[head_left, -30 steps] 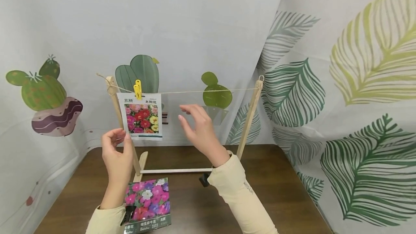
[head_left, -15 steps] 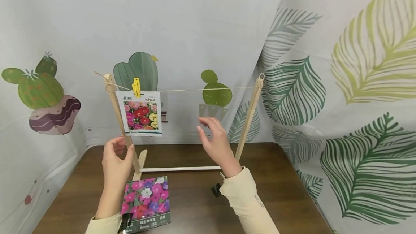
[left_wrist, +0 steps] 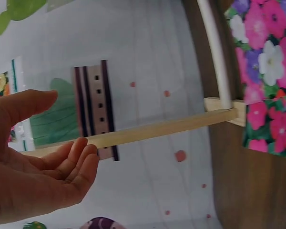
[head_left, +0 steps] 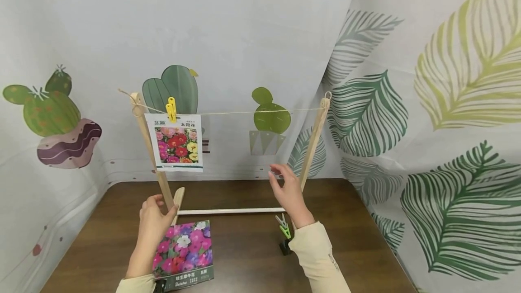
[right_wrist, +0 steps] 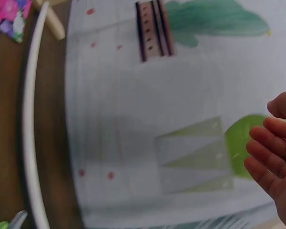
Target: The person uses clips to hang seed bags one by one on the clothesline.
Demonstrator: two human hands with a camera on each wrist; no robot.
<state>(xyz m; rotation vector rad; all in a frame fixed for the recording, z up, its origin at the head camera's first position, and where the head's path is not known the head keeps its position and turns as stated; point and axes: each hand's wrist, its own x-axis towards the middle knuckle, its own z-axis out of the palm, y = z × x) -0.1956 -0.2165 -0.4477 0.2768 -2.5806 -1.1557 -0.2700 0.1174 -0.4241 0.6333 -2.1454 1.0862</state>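
Note:
A seed packet (head_left: pixel 177 148) with a photo of red, pink and yellow blooms hangs from a string (head_left: pixel 244 112), pinned by a yellow clothespin (head_left: pixel 171 110). My left hand (head_left: pixel 154 223) is below it, beside the left wooden post (head_left: pixel 148 144), fingers loosely bent and thumb apart; the left wrist view shows nothing in its grasp. In front of the right post (head_left: pixel 315 141), my right hand (head_left: pixel 291 193) is raised with relaxed fingers, holding nothing. Overlapping flower packets (head_left: pixel 185 248) lie on the table near my left wrist. Green and grey clothespins (head_left: pixel 285 229) show beside my right forearm.
A white rod (head_left: pixel 232 211) joins the feet of the two posts low over the brown table (head_left: pixel 244 257). Behind stands a pale cloth (head_left: pixel 260 26) printed with cacti; a leaf-print cloth (head_left: pixel 447 171) hangs at the right.
Both hands have come down, the right one also moving rightward away from the hanging packet. The green and grey clothespins have come into sight beside the right sleeve. The packet hangs in place.

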